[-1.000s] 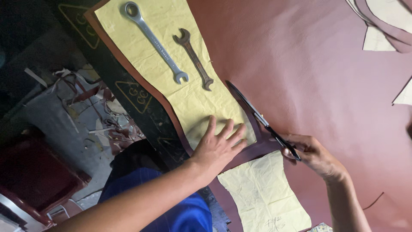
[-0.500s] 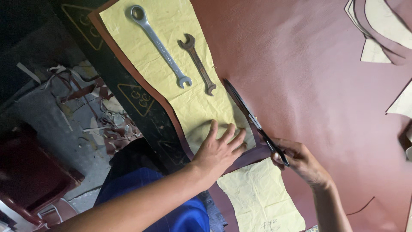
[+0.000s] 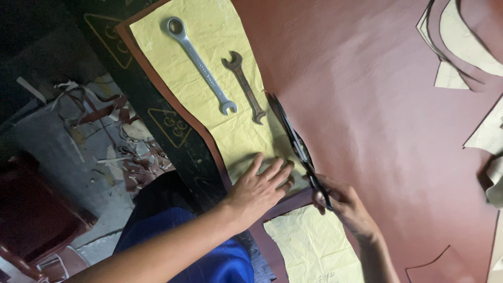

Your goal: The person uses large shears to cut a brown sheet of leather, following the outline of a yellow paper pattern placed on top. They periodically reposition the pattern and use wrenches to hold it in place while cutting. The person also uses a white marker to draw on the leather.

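- The scissors [image 3: 296,144] have advanced along the yellow paper pattern [image 3: 230,78], their tips now nearer the rusty open-end wrench [image 3: 244,86].
- The right hand [image 3: 343,207] followed.
- The left hand [image 3: 259,189] sits slightly farther up the pattern.

Left hand [image 3: 259,189] is lying flat, palm down, fingers spread and pointing up and to the right, bare forearm stretching back toward the lower left. Right hand [image 3: 343,204] is curling closed in a grip, wrist angling toward the bottom edge.
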